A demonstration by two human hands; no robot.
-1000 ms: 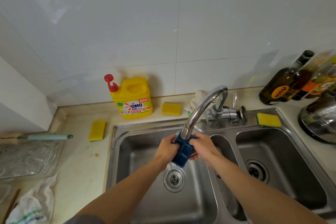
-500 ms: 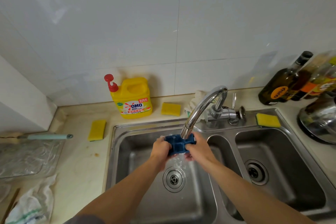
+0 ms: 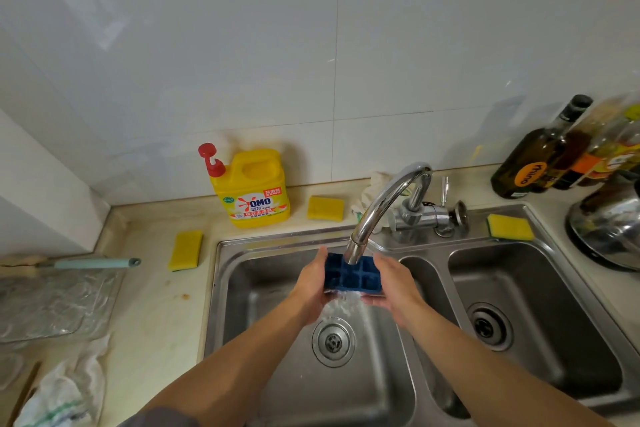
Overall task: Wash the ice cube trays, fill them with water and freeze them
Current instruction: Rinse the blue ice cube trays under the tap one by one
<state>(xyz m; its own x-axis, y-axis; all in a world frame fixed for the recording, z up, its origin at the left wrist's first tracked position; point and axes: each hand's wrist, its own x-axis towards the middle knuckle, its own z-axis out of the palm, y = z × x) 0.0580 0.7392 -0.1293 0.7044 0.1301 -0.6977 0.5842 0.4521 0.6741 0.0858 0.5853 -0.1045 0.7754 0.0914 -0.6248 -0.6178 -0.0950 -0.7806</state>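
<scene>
You hold the blue ice tray in 2 hands, just under the tap spout and above the left basin of the sink. Your left hand grips its left end and your right hand its right end, fingers wrapped beneath. The compartments face up. Water spills off the near edge above the drain. A yellow detergent jug stands on the counter behind.

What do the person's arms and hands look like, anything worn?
Both forearms are bare. No ring, watch or glove shows on the left hand or right hand. A grey sleeve edge shows at the left upper arm.
</scene>
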